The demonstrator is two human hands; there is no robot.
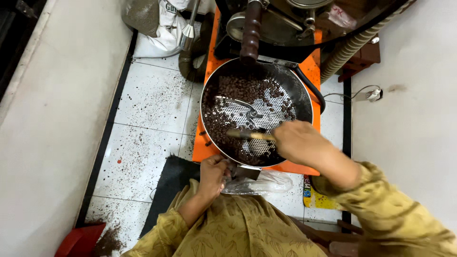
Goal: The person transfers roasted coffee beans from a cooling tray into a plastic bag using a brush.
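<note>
Right hand (299, 141) gripped a wooden-handled brush (250, 135) over beans in the cooling tray (212, 81); left hand (213, 174) clutched a clear plastic bag (259, 183) below its rim.

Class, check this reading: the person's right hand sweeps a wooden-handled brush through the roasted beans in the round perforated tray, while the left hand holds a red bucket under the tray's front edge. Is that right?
Not quite. The left hand holds a clear plastic bag, not a red bucket, under the front edge of the tray. The head view shows this. The rest stands: the right hand sweeps a wooden-handled brush through the roasted beans.
</note>
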